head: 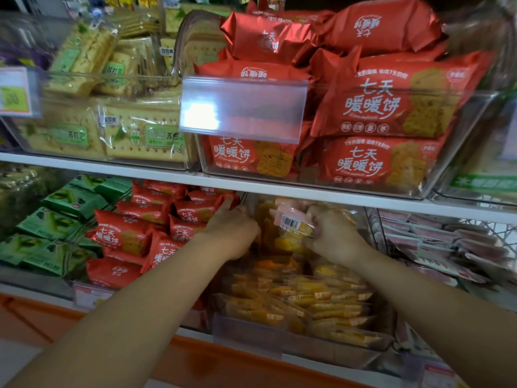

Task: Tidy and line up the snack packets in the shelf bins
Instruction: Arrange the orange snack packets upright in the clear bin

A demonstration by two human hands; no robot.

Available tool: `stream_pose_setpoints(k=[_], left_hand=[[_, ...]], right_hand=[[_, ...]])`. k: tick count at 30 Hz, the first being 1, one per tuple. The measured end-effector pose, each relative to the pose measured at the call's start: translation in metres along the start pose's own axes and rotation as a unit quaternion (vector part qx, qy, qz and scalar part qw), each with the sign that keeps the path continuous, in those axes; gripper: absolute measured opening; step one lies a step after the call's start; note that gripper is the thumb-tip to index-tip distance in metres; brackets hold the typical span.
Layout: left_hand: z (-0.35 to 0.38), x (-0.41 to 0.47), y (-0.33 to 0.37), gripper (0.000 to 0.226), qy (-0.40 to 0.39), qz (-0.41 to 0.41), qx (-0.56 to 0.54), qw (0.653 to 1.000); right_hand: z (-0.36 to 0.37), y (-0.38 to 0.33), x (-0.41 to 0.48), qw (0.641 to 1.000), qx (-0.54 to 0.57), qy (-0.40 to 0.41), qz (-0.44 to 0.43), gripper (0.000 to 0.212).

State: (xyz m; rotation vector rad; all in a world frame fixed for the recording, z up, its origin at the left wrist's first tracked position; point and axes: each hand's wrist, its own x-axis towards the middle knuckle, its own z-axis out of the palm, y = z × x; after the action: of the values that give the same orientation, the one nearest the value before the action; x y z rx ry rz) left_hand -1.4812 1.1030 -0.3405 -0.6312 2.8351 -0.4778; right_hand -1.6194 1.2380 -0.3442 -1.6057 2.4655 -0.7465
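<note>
Both my hands reach into the clear bin (330,350) of yellow-orange snack packets (321,301) on the lower shelf. My right hand (333,233) grips one clear packet (293,224) with a pink end and a barcode, held up at the back of the bin. My left hand (236,228) is at the bin's left wall, fingers curled over packets at the back; what it holds is hidden. Red packets (131,233) fill the bin to the left.
The upper shelf (167,170) carries clear bins of large red packets (391,107) and cream cracker packets (112,135); a blank label holder (243,107) hangs in front. Green packets (50,228) lie lower left, pink packets (447,242) lower right. The upper shelf edge overhangs my hands.
</note>
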Motion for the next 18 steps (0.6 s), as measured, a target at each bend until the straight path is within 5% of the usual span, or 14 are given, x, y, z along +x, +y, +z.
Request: stream_pose_setpoints(k=[5, 10, 12, 15, 18], left_hand=[[-0.003, 0.011, 0.003, 0.041, -0.092, 0.015, 0.081, 0.992], [0.002, 0.024, 0.003, 0.056, -0.035, -0.003, 0.102, 0.994], [0.007, 0.027, -0.002, 0.058, -0.001, -0.005, 0.057, 0.998], [0.013, 0.033, -0.009, 0.028, 0.019, 0.009, -0.055, 0.998], [0.009, 0.029, -0.015, 0.010, 0.008, -0.016, -0.199, 0.980]], right_hand=[[-0.002, 0.001, 0.001, 0.997, -0.041, -0.054, -0.040, 0.017], [-0.006, 0.000, 0.002, 0.986, -0.023, -0.160, -0.030, 0.033], [-0.009, 0.003, 0.004, 0.981, -0.003, -0.192, -0.021, 0.022], [-0.012, 0.005, 0.008, 0.973, -0.002, -0.231, -0.019, 0.005], [-0.011, 0.006, 0.008, 0.965, -0.021, -0.260, -0.024, 0.018]])
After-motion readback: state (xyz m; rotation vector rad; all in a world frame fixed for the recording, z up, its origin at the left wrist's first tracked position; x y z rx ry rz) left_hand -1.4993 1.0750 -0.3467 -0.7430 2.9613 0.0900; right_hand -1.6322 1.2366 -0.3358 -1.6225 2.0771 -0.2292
